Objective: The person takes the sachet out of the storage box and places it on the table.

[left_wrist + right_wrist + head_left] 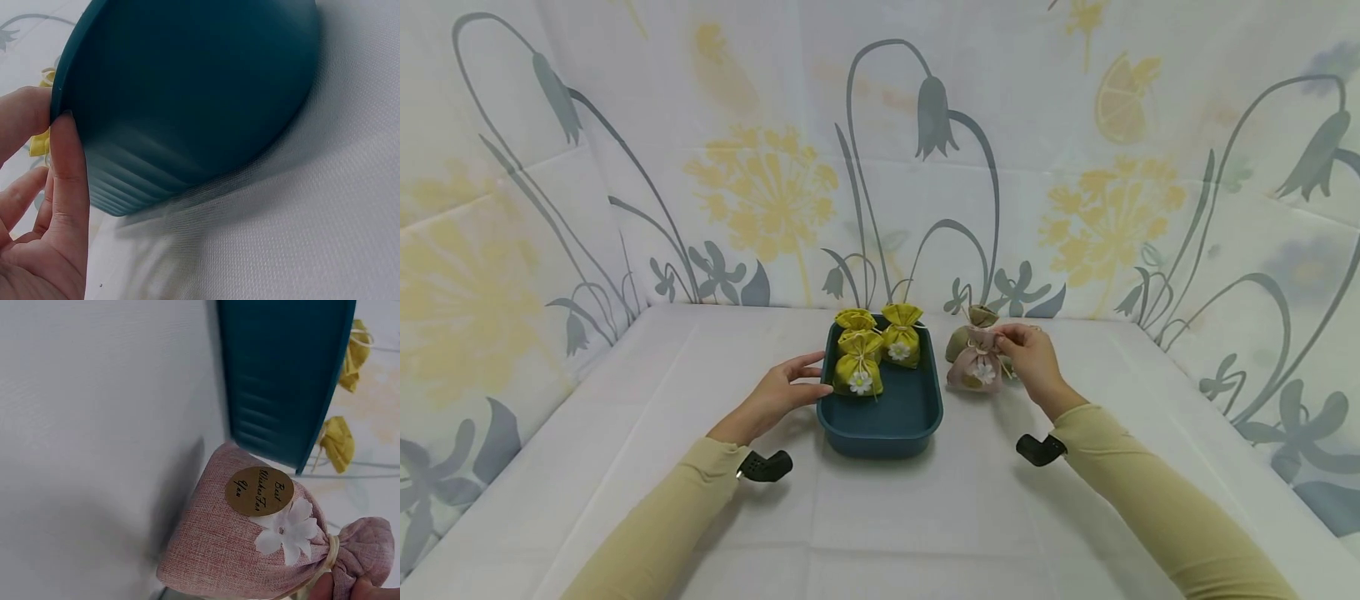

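A dark teal tub [880,444] stands mid-table in the head view. My left hand [780,394] is at its left side; in the left wrist view, finger and thumb pinch the tub's rim [59,81]. Several yellow-green drawstring pouches [901,340] with white flowers sit in the tub's left and far part. Right of the tub, my right hand [1028,354] pinches the gathered neck of a pink drawstring pouch [973,372]. The right wrist view shows a white flower [289,531] and a round brown label [259,491] on it.
Just behind the pink pouch, and partly hidden by it, is an olive-brown pouch [957,342]. A white cloth [880,533] covers the table. A curtain [880,208] with printed flowers hangs along the back and sides.
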{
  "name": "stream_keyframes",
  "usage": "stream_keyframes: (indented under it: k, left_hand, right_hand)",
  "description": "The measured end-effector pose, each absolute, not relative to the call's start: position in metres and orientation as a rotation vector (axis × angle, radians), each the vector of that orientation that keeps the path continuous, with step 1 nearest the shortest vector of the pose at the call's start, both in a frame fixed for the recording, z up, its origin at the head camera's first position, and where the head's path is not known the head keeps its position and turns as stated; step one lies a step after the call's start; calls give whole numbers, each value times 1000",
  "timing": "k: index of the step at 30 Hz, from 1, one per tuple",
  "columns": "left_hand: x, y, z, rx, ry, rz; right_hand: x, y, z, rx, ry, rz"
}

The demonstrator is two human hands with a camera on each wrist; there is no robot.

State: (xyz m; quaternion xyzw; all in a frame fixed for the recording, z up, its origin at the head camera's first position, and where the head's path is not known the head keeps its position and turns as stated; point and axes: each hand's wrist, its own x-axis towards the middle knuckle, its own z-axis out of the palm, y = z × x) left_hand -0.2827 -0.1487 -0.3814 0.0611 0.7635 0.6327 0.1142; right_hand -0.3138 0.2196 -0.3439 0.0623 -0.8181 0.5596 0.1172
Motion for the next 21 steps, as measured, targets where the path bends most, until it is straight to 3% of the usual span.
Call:
stream_keyframes:
  k: [12,21]
  left_hand:
    - [-283,-149,-380,189,2215,1868]
    - [-265,-143,-355,196,2226,1836]
  right_hand:
    - [-315,220,-348,122,-2464,1577]
    - [-309,232,-346,103,-2511,1549]
